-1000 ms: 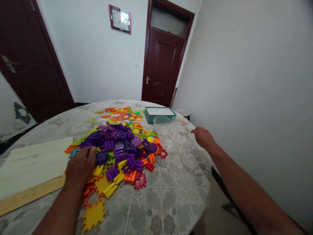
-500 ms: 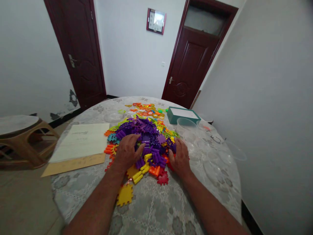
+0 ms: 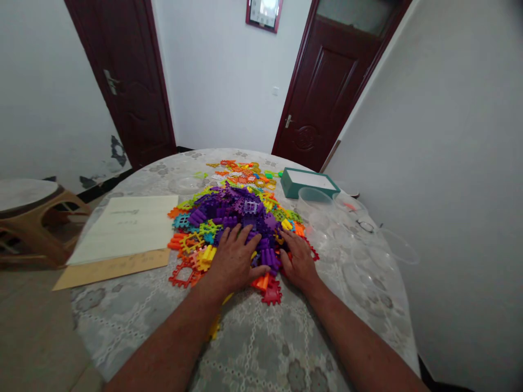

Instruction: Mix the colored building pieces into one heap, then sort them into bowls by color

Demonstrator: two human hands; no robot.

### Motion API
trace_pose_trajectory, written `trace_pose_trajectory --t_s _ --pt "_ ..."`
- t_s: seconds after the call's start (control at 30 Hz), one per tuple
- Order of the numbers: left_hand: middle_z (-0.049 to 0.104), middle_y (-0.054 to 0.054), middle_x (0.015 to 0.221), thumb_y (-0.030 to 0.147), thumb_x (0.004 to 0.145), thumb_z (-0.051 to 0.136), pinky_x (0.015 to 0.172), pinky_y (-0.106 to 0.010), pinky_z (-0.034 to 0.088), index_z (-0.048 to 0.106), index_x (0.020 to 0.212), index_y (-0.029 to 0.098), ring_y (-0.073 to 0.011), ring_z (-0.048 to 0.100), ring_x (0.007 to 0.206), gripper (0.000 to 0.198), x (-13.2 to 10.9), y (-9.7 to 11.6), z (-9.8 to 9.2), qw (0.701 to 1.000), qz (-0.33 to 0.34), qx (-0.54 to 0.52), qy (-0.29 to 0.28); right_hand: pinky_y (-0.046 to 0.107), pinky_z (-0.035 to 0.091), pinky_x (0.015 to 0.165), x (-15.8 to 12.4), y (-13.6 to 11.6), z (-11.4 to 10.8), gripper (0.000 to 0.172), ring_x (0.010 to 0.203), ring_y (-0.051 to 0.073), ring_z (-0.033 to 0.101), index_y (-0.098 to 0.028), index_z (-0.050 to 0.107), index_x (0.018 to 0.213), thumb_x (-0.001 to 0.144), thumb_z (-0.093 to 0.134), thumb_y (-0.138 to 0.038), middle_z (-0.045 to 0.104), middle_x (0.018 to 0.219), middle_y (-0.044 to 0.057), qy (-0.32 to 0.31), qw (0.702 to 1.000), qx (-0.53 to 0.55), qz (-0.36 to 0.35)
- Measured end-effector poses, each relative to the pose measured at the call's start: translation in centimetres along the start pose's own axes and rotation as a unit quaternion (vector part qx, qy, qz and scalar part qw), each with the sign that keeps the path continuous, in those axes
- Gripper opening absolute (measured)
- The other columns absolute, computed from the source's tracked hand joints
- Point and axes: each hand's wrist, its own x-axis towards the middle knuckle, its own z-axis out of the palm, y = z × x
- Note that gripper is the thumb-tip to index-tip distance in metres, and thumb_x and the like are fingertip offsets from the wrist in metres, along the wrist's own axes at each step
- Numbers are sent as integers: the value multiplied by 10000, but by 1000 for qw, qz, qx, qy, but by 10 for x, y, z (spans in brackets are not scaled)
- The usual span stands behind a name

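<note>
Purple plastic pieces [image 3: 223, 202] lie heaped on the table [image 3: 261, 348], left hand [image 3: 233, 262] spread over their near side, right hand [image 3: 300, 262] half-curled beside it, whether gripping any I can't tell, and a rightward push could send loose ones sliding among the clear tubs [image 3: 316, 198].

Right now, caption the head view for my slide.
Left hand and right hand on colourful toy pieces, green box beyond.

I could make out no words or numbers, for the faint marks on the pale sheet [image 3: 126, 233] left of my left hand [image 3: 233, 258], those on the brown strip [image 3: 114, 269] along its near edge, and the wall clock's [image 3: 263, 13] numerals far beyond that hand were too blurred.
</note>
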Motion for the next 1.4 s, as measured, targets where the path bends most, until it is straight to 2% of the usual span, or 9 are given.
trace_pose_trajectory --t_s 0.27,0.47,0.93,1.4 --pt "555 -136 1576 589 900 703 1245 -618 322 573 1521 308 -401 477 1471 694 6 4 1 999 -3 21 29 548 467 1152 -2 2 6 428 1281 300 620 -196 647 1376 972 507 -171 698 1348 145 23 999 22 -12" --pt "564 -130 1571 542 915 695 1231 -630 345 562 1533 308 -407 491 1456 674 9 6 0 999 7 34 12 509 506 1107 1 2 5 386 1210 286 642 -205 676 1301 960 508 -137 715 1281 133 19 999 33 -15" --pt "576 -139 1559 541 908 696 1220 -624 361 578 1513 281 -410 504 1440 669 12 4 0 999 18 43 10 496 490 1110 3 2 5 334 1185 294 630 -162 694 1225 945 515 -125 709 1236 159 27 999 34 -10" --pt "567 -132 1574 594 932 662 1228 -615 367 586 1509 288 -392 501 1457 657 11 5 -3 998 23 52 4 484 492 1105 2 3 5 346 1200 278 625 -175 702 1211 923 522 -110 707 1231 148 13 999 40 5"
